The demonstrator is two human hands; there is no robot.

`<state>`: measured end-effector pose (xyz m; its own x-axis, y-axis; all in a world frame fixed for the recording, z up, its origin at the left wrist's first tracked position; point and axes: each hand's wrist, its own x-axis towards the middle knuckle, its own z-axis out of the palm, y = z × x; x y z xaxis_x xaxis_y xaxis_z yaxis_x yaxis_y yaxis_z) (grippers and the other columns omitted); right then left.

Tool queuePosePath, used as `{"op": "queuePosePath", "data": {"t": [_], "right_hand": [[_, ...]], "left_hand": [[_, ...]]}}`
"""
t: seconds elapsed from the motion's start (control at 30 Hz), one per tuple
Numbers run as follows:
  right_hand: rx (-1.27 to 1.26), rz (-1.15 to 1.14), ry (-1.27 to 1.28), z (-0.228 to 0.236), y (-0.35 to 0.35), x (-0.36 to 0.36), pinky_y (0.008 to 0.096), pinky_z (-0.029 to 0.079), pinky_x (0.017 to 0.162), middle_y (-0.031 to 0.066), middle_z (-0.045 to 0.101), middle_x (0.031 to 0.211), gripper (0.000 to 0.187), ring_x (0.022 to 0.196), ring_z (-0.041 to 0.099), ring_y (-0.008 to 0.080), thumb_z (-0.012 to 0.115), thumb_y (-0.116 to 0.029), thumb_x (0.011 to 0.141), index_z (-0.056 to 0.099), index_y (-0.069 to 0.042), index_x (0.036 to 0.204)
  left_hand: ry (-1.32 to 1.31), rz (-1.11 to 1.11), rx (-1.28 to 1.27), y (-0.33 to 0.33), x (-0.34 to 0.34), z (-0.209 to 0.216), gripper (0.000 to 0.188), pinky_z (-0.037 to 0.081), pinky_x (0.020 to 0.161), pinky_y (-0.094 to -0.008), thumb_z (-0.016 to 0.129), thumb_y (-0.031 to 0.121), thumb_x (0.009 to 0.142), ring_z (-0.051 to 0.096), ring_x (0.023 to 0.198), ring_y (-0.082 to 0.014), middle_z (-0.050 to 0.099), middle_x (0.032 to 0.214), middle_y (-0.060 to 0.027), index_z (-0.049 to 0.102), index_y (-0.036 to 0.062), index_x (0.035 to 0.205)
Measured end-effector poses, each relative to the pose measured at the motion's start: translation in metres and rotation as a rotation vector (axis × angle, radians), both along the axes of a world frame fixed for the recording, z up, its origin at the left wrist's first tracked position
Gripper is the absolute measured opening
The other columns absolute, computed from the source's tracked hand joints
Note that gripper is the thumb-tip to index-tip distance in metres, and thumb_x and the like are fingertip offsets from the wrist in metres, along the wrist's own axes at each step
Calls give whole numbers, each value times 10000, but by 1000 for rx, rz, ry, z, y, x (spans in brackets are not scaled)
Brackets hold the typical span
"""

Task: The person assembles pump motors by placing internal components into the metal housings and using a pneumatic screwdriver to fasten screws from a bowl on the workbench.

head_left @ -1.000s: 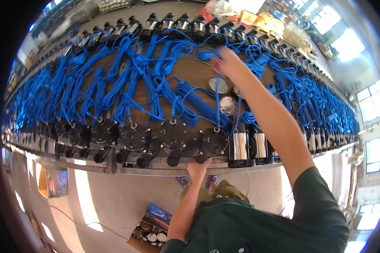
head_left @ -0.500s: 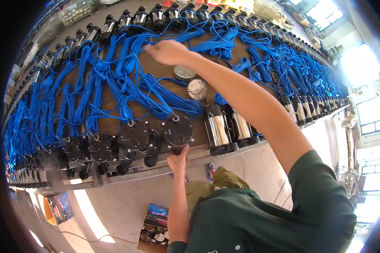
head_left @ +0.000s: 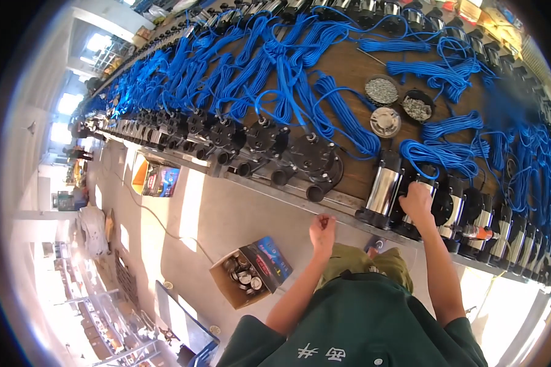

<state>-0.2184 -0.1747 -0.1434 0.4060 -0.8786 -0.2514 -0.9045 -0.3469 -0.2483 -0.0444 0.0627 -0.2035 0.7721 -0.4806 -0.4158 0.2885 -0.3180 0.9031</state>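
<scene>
My right hand (head_left: 417,202) is closed round the upper part of a steel-bodied submersible pump (head_left: 406,211) standing at the near table edge. Left of it stands another steel pump (head_left: 382,186) with a black base. My left hand (head_left: 322,232) hangs just off the table edge, fingers curled in, with nothing visible in them. Beyond it, a pump with its black end (head_left: 312,156) facing up lies at the end of a row of similar ones. A round metal cover (head_left: 386,122) rests behind the steel pumps, beside a dish of small screws (head_left: 381,90) and a second dish of metal parts (head_left: 417,107).
Bundled blue cables (head_left: 349,119) cover much of the table (head_left: 364,67). Along the near right edge stand more steel pumps, with an orange-and-black tool (head_left: 477,232) among them. On the floor, an open carton (head_left: 229,287) holds round metal parts; another carton (head_left: 159,180) stands farther left.
The view has swung left. My left hand has let go of the black pump end and drawn back. My right hand has come from the cables to a steel pump at the near edge.
</scene>
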Motion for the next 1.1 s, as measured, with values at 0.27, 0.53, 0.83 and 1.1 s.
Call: {"op": "queuePosePath", "data": {"t": [0.27,0.53,0.83,1.1], "right_hand": [[-101,-384,-478,76,-87,-123,317,515,567,126,680,704,260,599,676,226,739,-158,729,672,34,893],[-521,-275,-183,87,-40,-81,442,466,863,216,546,1088,574,1052,532,387,725,-390,790,520,32,1121],[-61,467,-408,13,80,15,414,522,681,117,631,853,462,831,627,311,804,-331,604,601,-57,914],[168,-10,-653,143,87,13,329,525,589,100,651,671,310,612,648,211,806,-254,628,659,-26,780]], "left_hand": [[53,-23,-2,6,-10,26,106,443,519,-248,611,100,898,550,604,-105,609,764,-37,597,14,959],[215,-198,-11,-15,10,20,102,448,513,-258,605,121,904,563,610,-117,624,765,-43,594,27,941],[432,-254,-30,-34,33,6,105,453,527,-263,606,158,911,585,632,-128,640,770,-35,604,53,908],[922,-312,-77,-103,35,-22,497,477,852,-348,545,477,937,594,964,-223,628,1053,-111,583,17,1120]]}}
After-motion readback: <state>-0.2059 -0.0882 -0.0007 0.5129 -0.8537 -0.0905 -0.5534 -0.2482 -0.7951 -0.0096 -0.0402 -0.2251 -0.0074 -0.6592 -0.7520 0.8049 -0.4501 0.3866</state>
